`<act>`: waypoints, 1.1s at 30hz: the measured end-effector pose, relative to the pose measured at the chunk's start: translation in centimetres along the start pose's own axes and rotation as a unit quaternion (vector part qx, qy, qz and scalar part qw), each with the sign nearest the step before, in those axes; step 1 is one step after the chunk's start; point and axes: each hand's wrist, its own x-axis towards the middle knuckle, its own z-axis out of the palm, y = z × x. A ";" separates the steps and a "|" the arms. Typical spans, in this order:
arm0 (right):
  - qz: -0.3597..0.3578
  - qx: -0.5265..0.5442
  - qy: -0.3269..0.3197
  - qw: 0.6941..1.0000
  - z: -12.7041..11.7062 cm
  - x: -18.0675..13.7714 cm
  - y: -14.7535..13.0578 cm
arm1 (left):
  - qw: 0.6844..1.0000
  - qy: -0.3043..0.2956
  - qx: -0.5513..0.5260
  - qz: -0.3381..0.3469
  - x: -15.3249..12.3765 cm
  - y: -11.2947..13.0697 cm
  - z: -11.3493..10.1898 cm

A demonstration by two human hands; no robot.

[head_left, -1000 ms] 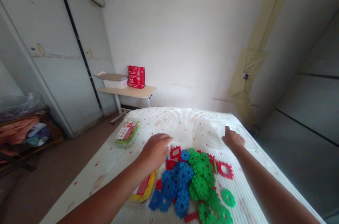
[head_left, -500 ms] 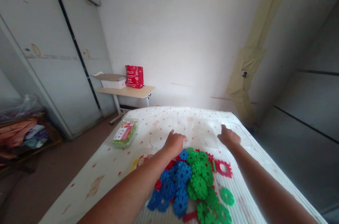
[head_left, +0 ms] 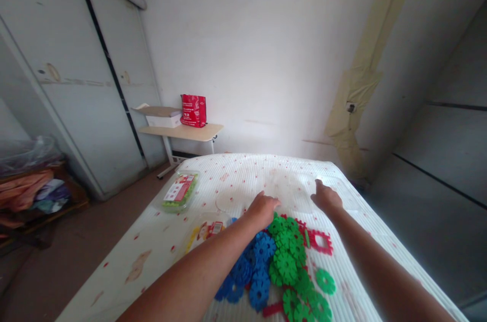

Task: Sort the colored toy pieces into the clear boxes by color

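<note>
— Where's the pile of toy discs?
— On the bed, just behind and under the left hand. The blue discs lie below that wrist; the green discs spread to the right of its fingers, towards the near edge.
— Is the left hand gripping one?
— I can't tell. Its back faces the camera, palm down and fingers bent forward at the far edge of the pile, so what's beneath them is hidden.
— And the right hand?
— It's beyond the pile, knuckles curled in and one digit pointing away. Whether it holds anything is hidden. A red square frame lies just behind its wrist.
— What's ahead of the fingertips?
— A faint clear round lid just left of the left fingers. Beside the left forearm there's a clear box with yellow pieces. Further left, well apart, is a box of green pieces.
— Beyond the bed?
— A side table with a red bag on it, next to a grey wardrobe.
</note>
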 end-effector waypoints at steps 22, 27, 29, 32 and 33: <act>-0.230 0.068 0.158 0.958 -4.7 -6.3 -3.4 | 0.990 0.128 -0.044 -0.028 -7.5 0.0 -10.8; -0.510 0.115 0.094 0.847 -3.9 -16.8 -9.3 | 0.961 0.146 -0.022 -0.236 -19.2 -4.2 -11.9; -0.577 0.078 0.085 0.808 -2.0 -20.2 -11.8 | 0.945 0.117 -0.012 -0.306 -23.4 -5.3 -10.0; -0.615 0.018 0.136 0.777 1.2 -22.8 -14.5 | 0.943 0.072 -0.011 -0.326 -27.7 -5.6 -6.8; -0.624 0.007 0.153 0.766 2.0 -23.1 -15.0 | 0.943 0.068 -0.011 -0.327 -28.5 -5.4 -5.9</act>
